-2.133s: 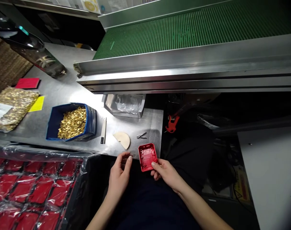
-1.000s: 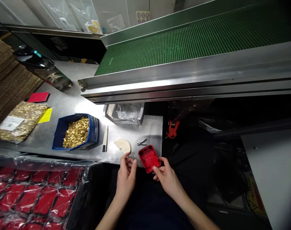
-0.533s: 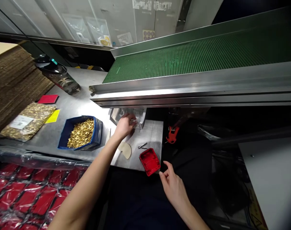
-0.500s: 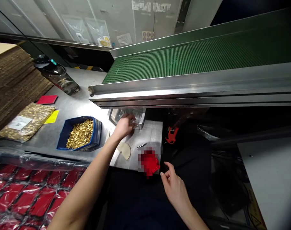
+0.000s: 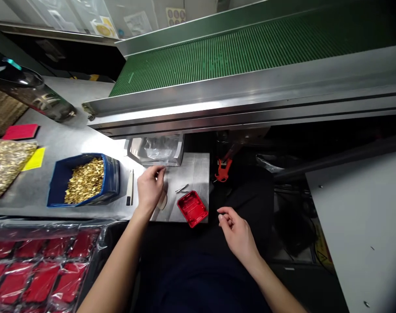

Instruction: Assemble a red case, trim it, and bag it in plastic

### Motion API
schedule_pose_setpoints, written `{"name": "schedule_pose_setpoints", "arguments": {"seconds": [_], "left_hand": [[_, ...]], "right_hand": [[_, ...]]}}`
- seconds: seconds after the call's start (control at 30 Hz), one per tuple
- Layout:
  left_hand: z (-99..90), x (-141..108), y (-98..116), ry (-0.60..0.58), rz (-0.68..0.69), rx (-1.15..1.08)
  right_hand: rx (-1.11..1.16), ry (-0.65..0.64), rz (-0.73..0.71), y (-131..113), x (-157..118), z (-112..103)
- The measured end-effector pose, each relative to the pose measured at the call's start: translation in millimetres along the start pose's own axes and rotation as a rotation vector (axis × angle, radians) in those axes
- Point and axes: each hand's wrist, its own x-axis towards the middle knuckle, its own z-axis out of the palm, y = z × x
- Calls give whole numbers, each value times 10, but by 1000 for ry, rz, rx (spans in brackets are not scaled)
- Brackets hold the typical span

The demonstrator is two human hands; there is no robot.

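Observation:
My left hand (image 5: pixel 150 187) is over the metal table, fingertips pinched together in front of a clear-and-grey tray (image 5: pixel 157 150) with transparent plastic inside; what the pinch holds is too small to make out. Partly under that hand lies a beige disc (image 5: pixel 163 201). A small red square box (image 5: pixel 193 208) sits open side up at the table's front right corner, with tweezers (image 5: pixel 182 189) beside it. To the right of the box, my right hand (image 5: pixel 235 230) hangs in the air, thumb and fingers curled together with nothing visible in them.
A blue bin (image 5: pixel 111 178) of gold pieces and a white-handled cutter (image 5: pixel 130 188) stand left. A green conveyor (image 5: pixel 230 56) crosses behind. Front left are plastic-wrapped red boxes (image 5: pixel 41 276); an orange tool (image 5: pixel 223 170) hangs right. A bottle (image 5: pixel 44 98) lies at upper left.
My left hand has drawn back out of the tray toward me and pinched. My right hand's fingers have curled closer together. The view has shifted, moving the table's items left.

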Motion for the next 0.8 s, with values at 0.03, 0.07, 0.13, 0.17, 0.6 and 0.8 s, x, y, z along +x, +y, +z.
{"name": "schedule_pose_setpoints", "arguments": {"seconds": [0.03,0.07,0.13,0.17,0.6,0.8], "left_hand": [[-72,-47,-8,20,-15,-12],[-144,-94,-11,40,-31,-21],[-276,-184,2,81,-65,-36],[-338,-226,21,105,-88,-52],[-913,-1647,750,-868,-132,-354],[-944,-1972,632,-1070,-390,-447]], "right_hand": [[10,5,2,-25,17,-9],[18,10,3,-47,37,-15],[29,25,3,-83,79,-21],[35,32,2,-103,97,-22],[53,-587,-178,-487,-532,-5],[-9,-652,-132,-398,-530,3]]}}
